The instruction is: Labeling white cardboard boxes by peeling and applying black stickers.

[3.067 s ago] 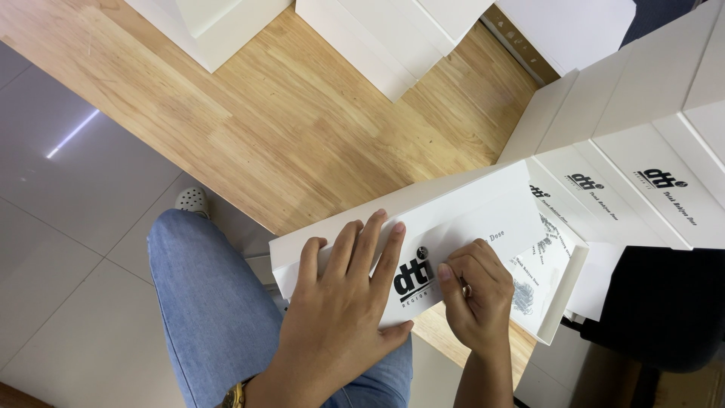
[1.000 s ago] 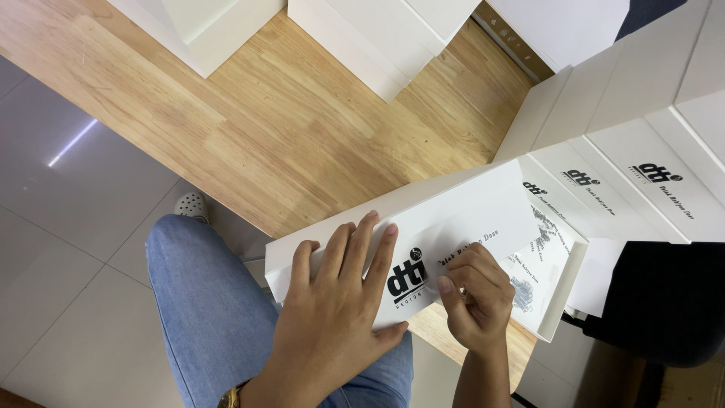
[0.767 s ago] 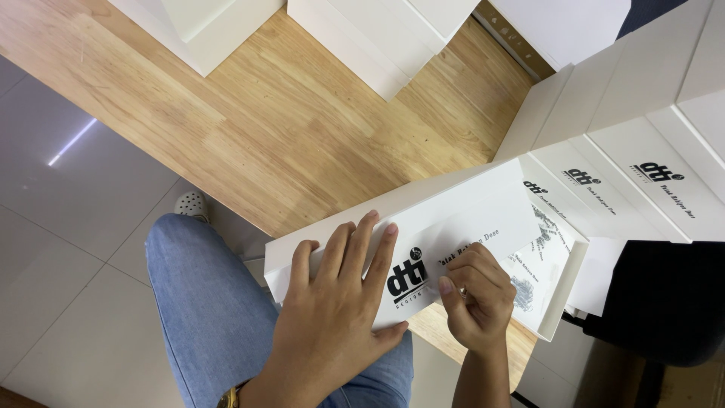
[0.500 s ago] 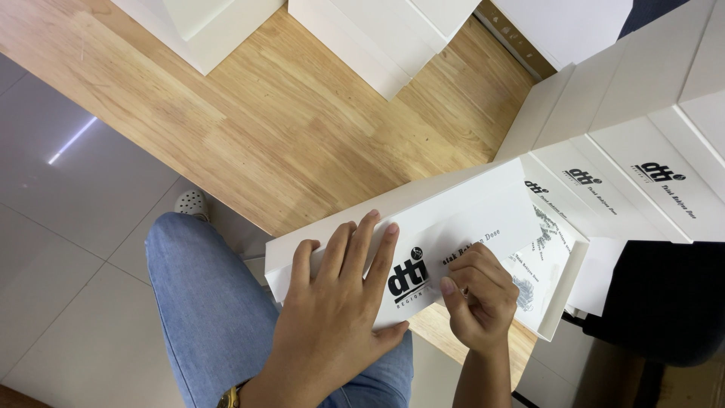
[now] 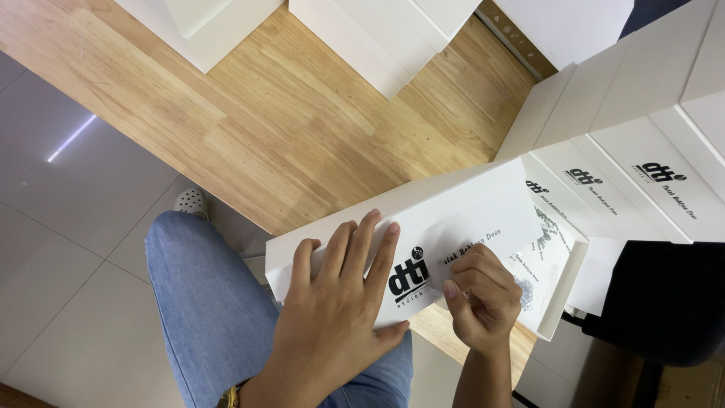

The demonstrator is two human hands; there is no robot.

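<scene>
A long white cardboard box (image 5: 453,211) with black printing lies across the near edge of a wooden table (image 5: 287,121). My left hand (image 5: 332,317) presses flat on the box's lid, fingers spread. My right hand (image 5: 483,298) has its fingers curled, pinching at the lid's near edge beside the black logo. A printed paper sheet (image 5: 544,257) shows inside the box's open right end. Whether the right hand grips a flap or only pushes on it is unclear.
Several more white boxes (image 5: 649,159) with the same black marks are stacked at the right. Other white boxes (image 5: 377,30) sit at the table's far side. A black object (image 5: 664,302) lies lower right. My jeans-clad leg (image 5: 211,310) and grey floor tiles are below.
The box has shifted very slightly; my right hand's fingers have curled a little tighter at the lid's edge. My left hand stays flat on the lid.
</scene>
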